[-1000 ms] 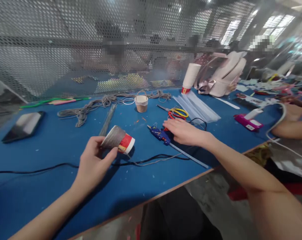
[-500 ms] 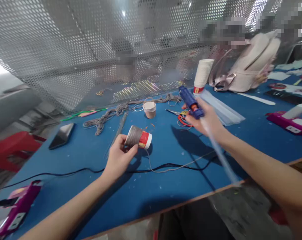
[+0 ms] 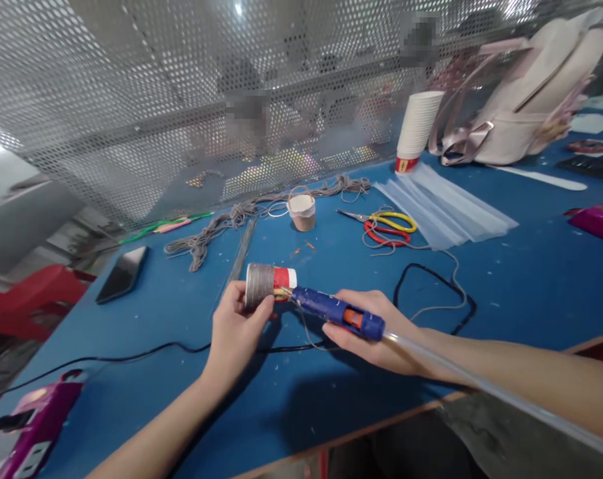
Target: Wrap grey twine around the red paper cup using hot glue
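Observation:
My left hand [image 3: 239, 322] is closed around a paper cup [image 3: 260, 286] lying on its side, its wider part wound with grey cord and its narrower end red and white. My right hand [image 3: 376, 332] grips a blue glue gun [image 3: 326, 308], a long clear glue stick [image 3: 461, 370] sticking out of its rear. The gun's nozzle is at the red part of the cup, beside my left thumb; whether it touches cannot be told. A thin grey cord [image 3: 309, 332] trails from the cup.
Beyond the hands on the blue table [image 3: 156, 412] are a small basket-like cup [image 3: 302, 213], scissors [image 3: 389, 227], grey cord bundles [image 3: 206, 236], clear sticks [image 3: 446, 206], stacked cups [image 3: 417, 130] and a backpack [image 3: 521, 120]. At left lie a phone [image 3: 122, 274], a black cable [image 3: 146, 354] and a purple power strip [image 3: 44, 416].
My right hand has brought the glue gun down and left, its nozzle now at the cup. The cup has turned more level in my left hand. The scissors are in fuller view.

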{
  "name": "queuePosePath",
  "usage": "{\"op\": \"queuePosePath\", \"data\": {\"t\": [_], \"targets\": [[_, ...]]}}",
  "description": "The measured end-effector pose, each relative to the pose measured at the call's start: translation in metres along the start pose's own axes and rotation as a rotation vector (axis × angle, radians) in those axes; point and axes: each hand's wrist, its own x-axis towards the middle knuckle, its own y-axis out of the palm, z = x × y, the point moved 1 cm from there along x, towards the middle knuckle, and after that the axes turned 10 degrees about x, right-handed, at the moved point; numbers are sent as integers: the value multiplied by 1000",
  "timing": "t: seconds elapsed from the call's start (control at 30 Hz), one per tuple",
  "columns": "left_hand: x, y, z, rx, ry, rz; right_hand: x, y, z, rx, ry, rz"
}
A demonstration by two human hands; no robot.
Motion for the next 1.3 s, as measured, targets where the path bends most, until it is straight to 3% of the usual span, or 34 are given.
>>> {"op": "queuePosePath", "data": {"t": [0.27,0.77,1.3], "targets": [[0,7,8,-51,19,39,4,0,0,49,235,18],[-2,9,5,71,113,-2,7,4,-2,-37,209,18],[-3,7,5,141,153,-25,5,10,-11,-216,-4,12]]}}
